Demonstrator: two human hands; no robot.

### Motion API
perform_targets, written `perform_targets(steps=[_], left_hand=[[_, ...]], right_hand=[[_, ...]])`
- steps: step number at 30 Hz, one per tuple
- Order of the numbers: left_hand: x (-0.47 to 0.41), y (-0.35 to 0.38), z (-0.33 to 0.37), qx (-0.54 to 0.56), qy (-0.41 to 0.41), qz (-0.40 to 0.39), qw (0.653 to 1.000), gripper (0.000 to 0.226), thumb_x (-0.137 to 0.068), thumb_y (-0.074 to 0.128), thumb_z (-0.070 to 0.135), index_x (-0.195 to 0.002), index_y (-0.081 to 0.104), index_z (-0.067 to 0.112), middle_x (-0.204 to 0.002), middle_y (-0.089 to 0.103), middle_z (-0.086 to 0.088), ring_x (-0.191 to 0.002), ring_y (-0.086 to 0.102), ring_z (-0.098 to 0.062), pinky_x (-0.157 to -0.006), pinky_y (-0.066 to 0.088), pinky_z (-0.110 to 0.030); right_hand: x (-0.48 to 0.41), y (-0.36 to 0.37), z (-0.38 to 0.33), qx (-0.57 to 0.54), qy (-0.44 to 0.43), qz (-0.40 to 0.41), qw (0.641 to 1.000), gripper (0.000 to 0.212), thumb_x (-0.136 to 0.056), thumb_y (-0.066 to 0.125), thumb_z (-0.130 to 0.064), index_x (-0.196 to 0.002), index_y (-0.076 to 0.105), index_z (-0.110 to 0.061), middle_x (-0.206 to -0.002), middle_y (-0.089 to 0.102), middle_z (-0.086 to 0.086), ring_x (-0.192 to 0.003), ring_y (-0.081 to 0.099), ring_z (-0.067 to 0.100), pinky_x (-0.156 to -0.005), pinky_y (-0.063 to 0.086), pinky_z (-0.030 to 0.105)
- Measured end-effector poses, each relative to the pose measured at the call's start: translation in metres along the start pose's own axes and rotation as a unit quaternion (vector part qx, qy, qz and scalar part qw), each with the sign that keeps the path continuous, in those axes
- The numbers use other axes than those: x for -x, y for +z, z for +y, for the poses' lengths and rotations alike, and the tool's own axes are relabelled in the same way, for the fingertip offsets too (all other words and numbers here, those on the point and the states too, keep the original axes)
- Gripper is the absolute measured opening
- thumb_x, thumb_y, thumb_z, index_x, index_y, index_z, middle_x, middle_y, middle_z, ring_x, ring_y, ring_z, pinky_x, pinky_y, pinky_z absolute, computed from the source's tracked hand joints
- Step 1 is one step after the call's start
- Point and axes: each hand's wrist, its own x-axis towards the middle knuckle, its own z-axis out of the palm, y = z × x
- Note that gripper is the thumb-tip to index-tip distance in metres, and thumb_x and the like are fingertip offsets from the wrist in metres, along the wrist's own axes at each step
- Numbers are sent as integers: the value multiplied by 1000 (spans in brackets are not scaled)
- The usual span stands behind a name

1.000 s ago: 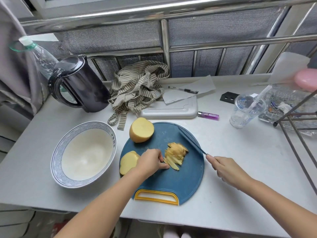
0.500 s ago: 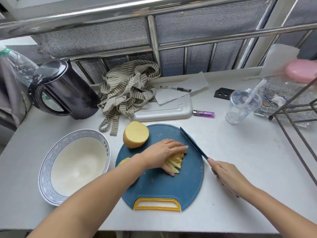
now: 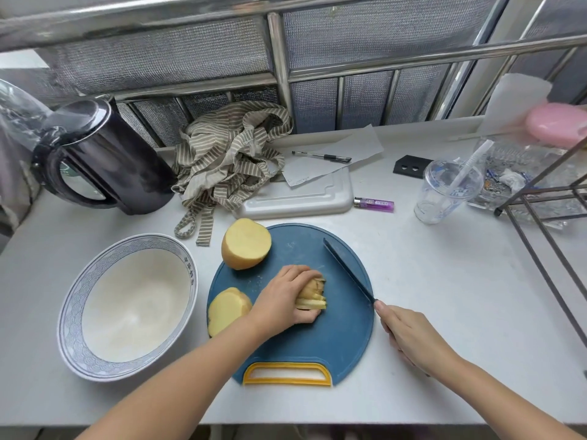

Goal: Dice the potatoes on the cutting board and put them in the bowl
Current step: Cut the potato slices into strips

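The right hand [image 3: 413, 338] hides the handle of the knife [image 3: 348, 269], the left hand [image 3: 286, 298] covers part of the sliced potato [image 3: 313, 295], and a blurred pink object [image 3: 556, 123] runs off the right edge.

A white counter [image 3: 444, 312] runs beneath a steel window grille [image 3: 279, 58] — grey mesh screens [image 3: 174, 52] behind it. Soft daylight (brightest upper left) falls evenly.

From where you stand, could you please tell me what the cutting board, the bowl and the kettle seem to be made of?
Cutting board: probably plastic, by its even matte blue face and moulded yellow handle.
Bowl: likely glazed ceramic, glossy white inside with a blue wave band at the rim.
Kettle: glossy black shell showing reflections; plastic or coated metal, unclear which.
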Motion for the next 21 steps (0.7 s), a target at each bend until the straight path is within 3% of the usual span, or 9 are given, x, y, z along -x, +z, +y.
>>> perform_targets(steps=[3, 6, 9, 15, 18, 21], left_hand=[[-1, -10, 2, 26, -20, -47, 998, 81, -68, 79, 47, -139, 44, 28, -136, 45, 6, -127, 33, -8, -110, 30, -30], [-5, -27, -5, 24, -16, -135, 990, 108, -63, 84, 46, -150, 21, 35, -146, 32, 6, -134, 26, -7, -112, 22, -20], [-2, -42, -17, 1, -21, -157, 987, 117, -64, 86, 41, -150, 6, 42, -152, 19, 7, -139, 20, -7, -114, 23, -22], [-5, -46, -20, -29, -65, -135, 988, 118, -62, 86, 45, -152, 13, 27, -146, 25, -2, -136, 25, -16, -114, 21, -24], [2, -43, -10, -41, -121, -127, 984, 113, -63, 86, 44, -149, 19, 14, -138, 30, -5, -132, 32, -20, -110, 27, -27], [10, -37, -1, -12, -158, -146, 976, 110, -67, 86, 37, -148, 16, 13, -138, 31, -4, -128, 41, -20, -103, 35, -26]], right_hand=[[5, 11, -1, -20, -4, 2, 1000, 50, -98, 39, -54, -70, 36, -13, -52, 35, -6, -47, 29, 13, -47, 27, 24], [10, 24, -1, -55, 0, 6, 998, 48, -99, 39, -51, -70, 37, -12, -49, 33, -9, -44, 27, 10, -44, 25, 20], [11, 37, -1, -74, -8, 8, 997, 48, -97, 40, -52, -71, 39, -12, -48, 32, -11, -44, 28, 8, -43, 24, 17], [13, 56, -6, -112, -6, 21, 993, 47, -97, 40, -49, -69, 37, -12, -48, 32, -9, -41, 28, 8, -42, 25, 17], [15, 60, -6, -114, 0, 29, 993, 48, -97, 40, -51, -69, 39, -12, -48, 33, -9, -41, 29, 7, -45, 26, 20], [22, 64, -5, -134, 12, 38, 990, 47, -97, 41, -50, -69, 40, -12, -50, 34, -8, -41, 29, 7, -42, 27, 18]])
